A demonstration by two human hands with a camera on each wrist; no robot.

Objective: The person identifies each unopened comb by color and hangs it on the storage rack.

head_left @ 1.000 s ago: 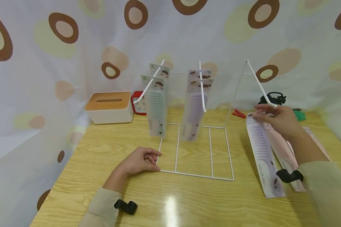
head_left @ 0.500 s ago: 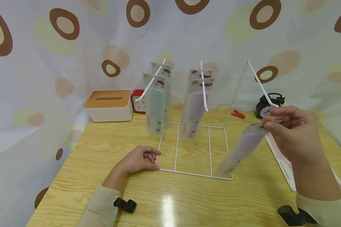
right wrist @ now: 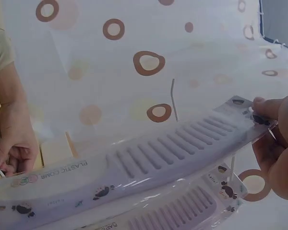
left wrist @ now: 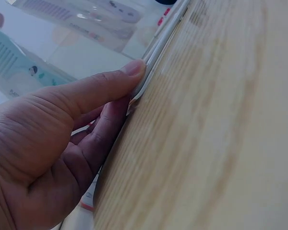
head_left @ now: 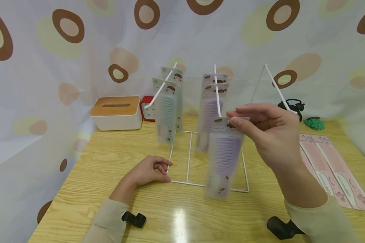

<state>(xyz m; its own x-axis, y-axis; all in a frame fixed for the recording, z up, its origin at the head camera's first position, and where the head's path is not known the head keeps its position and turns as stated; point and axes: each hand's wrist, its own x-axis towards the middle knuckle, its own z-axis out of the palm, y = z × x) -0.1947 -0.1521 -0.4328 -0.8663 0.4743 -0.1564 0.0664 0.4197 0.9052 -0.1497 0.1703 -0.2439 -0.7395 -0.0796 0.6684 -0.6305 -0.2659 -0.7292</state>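
Your right hand (head_left: 269, 133) pinched a purple comb pack (head_left: 223, 158) at the middle prong (head_left: 217, 98); your left hand (head_left: 147, 171) pinched the wire rack (head_left: 187, 183) at eight o'clock. Two green comb packs (head_left: 166, 113) and two purple ones (head_left: 208, 114) already hung; pink comb packs (head_left: 339, 168) lay unhung at three o'clock.

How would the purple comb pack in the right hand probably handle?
The purple comb pack is probably light: the right hand pinches only its top. It seems fairly stiff, hanging straight; its shiny wrapper may be slippery.
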